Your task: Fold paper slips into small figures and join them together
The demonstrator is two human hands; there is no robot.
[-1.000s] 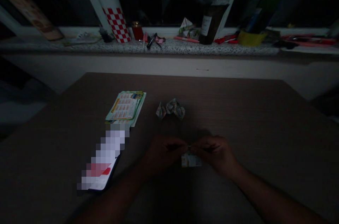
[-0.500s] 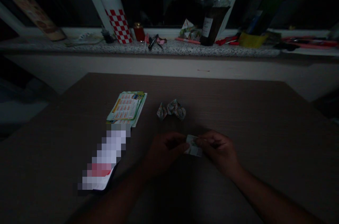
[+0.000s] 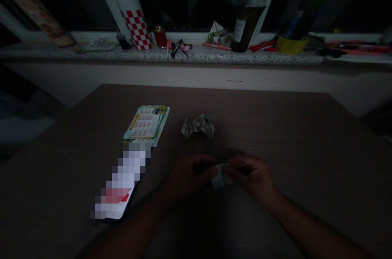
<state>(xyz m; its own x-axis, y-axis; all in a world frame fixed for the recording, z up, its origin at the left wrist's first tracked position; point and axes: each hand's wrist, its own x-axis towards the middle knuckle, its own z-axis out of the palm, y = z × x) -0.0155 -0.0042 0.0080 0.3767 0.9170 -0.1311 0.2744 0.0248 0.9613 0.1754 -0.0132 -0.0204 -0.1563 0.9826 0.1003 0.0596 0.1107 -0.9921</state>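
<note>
A small piece of printed paper is pinched between both hands above the middle of the table. My left hand grips its left edge, thumb on top. On the other side my right hand has thumb and fingers closed on its upper right part. The paper slants down towards me; dim light hides its finer creases. Just beyond the hands lie folded paper pieces, pointed and patterned, close together on the table.
Left of the hands a lit phone, its screen blurred out, touches a stack of printed paper sheets. Behind the table, a stone sill carries a checkered bottle, a red jar, a dark labelled bag and pens.
The paper has turned between the fingers and now extends lower, towards me. Both hands have drawn slightly closer together at their fingertips. The other things stay in place.
</note>
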